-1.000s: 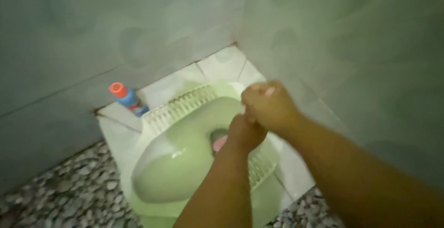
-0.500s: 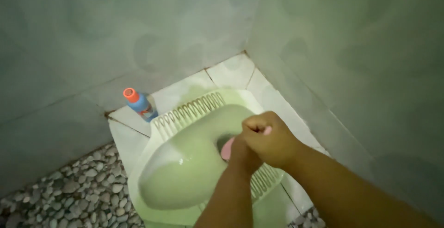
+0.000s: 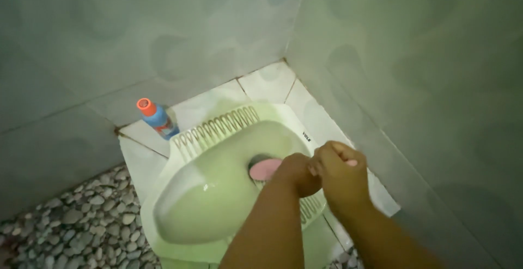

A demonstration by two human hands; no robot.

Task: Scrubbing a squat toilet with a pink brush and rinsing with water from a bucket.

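Blue bottle (image 3: 158,118), pebble floor (image 3: 81,220), tiled walls (image 3: 408,56)

- both forearms run off the bottom edge of the frame, so nothing past them shows.
- the left hand (image 3: 294,172) and right hand (image 3: 340,175) are closed together at centre right; the fingers are too blurred to count.
- a pink brush (image 3: 265,169) pokes out left of the left hand; its handle is hidden inside the fists, apart from a pink tip at the right hand's far side.
- the squat toilet (image 3: 218,192) loses its lower rim to the bottom edge, and the arms cover its right footrest.
- the blue bottle (image 3: 157,119) at upper left has a label too small to make out.
- the pebble floor (image 3: 71,220) is cut by the left and bottom edges.
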